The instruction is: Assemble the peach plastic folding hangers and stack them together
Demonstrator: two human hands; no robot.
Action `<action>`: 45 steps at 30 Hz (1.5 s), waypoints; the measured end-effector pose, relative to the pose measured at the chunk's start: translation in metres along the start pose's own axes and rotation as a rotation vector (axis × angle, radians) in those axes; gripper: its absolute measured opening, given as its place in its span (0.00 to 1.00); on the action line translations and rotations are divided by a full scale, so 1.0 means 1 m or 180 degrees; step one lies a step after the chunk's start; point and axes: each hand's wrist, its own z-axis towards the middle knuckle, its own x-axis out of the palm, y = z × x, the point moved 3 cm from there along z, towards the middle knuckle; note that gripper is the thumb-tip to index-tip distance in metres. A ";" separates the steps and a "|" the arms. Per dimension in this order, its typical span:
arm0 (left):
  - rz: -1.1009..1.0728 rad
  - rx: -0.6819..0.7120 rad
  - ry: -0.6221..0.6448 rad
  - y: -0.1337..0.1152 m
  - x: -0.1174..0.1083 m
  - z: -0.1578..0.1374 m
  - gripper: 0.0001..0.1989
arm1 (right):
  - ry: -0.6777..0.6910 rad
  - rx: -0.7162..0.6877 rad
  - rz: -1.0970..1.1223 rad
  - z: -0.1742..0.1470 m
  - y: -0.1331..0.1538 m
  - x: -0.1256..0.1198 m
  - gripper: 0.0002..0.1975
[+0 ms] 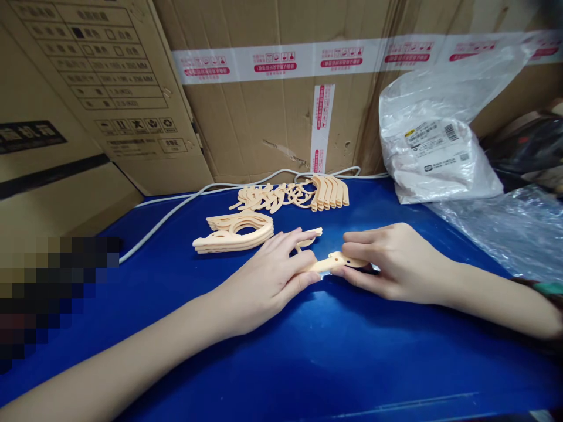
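Low over the blue table, both hands grip beige plastic pieces that look like parts of a folding clothes hanger (324,265). My left hand (277,269) is closed on the left arm piece, thumb along its near edge. A curved section with a tip shows beyond its fingers. My right hand (382,261) pinches the right end, near a small round hole; its fingers hide much of that piece. Left of them lies a stack of folded beige hangers (235,237). Farther back are a heap of beige hooks (268,196) and a row of curved beige hanger arms (329,192).
A blue table (308,363) lies under everything. Cardboard boxes (272,123) stand along the back and left. A white cable (171,217) runs along the rear. At the right sit a white plastic mailing bag (440,158) and clear plastic wrap (505,228).
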 end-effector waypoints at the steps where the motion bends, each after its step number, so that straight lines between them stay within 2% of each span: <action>1: 0.0009 0.0001 -0.0015 0.001 0.000 0.000 0.15 | 0.0028 0.0051 0.0017 0.000 0.000 0.001 0.19; 10: -0.0037 0.0023 -0.0307 0.004 -0.001 0.002 0.14 | -0.0041 0.0752 0.0600 0.002 -0.010 0.002 0.24; 17: -0.0005 0.0025 -0.0284 0.003 0.000 0.000 0.14 | 0.0413 0.1007 0.1642 0.003 -0.012 0.008 0.25; 28: -0.0063 0.0012 -0.0336 0.003 -0.001 0.001 0.13 | 0.0687 0.1338 0.2516 0.003 -0.013 0.012 0.24; 35: -0.0102 0.0017 -0.0334 0.002 -0.001 0.001 0.14 | 0.0763 0.1323 0.2592 0.003 -0.013 0.010 0.23; 45: -0.0098 0.0019 -0.0330 0.002 -0.001 0.000 0.13 | 0.0733 0.1274 0.2329 0.002 -0.011 0.008 0.23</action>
